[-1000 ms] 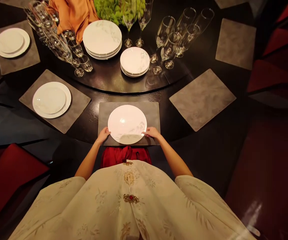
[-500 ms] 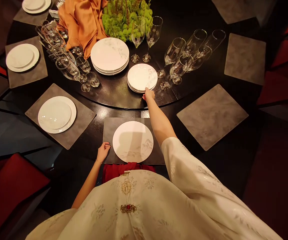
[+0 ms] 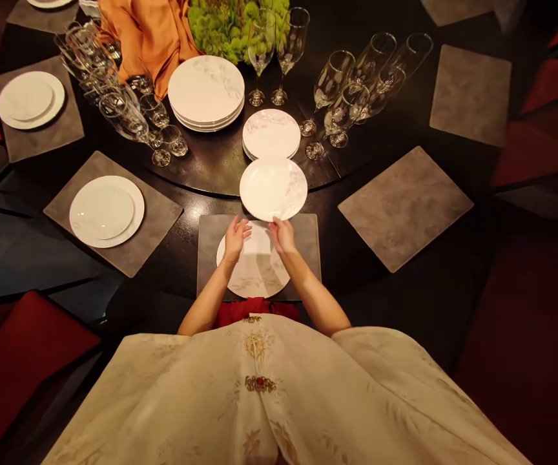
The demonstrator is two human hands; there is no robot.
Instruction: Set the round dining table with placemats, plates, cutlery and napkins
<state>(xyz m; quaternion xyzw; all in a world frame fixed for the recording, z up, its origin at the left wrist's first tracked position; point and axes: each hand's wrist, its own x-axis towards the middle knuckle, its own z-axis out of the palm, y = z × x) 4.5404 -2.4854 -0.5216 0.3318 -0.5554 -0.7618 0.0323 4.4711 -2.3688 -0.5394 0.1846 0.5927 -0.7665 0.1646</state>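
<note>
My right hand [image 3: 283,234] grips the near rim of a small white plate [image 3: 273,188], held in the air above the table edge. My left hand [image 3: 236,236] hovers beside it with fingers spread, just under the small plate's near-left edge, over a large white dinner plate [image 3: 256,271]. That dinner plate lies on a grey placemat [image 3: 308,245] right in front of me. A stack of small plates [image 3: 271,133] sits just beyond on the dark turntable [image 3: 211,161].
A stack of large plates [image 3: 206,90], several wine glasses [image 3: 341,97], more glasses [image 3: 128,110], an orange cloth and green flowers stand on the turntable. Set places with plates [image 3: 106,210] lie left; bare placemats [image 3: 405,206] lie right. Red chairs ring the table.
My right hand lifted a small plate off the stack on the turntable and drew it back toward me. My left hand moved from the placemat's edge up toward that plate.
</note>
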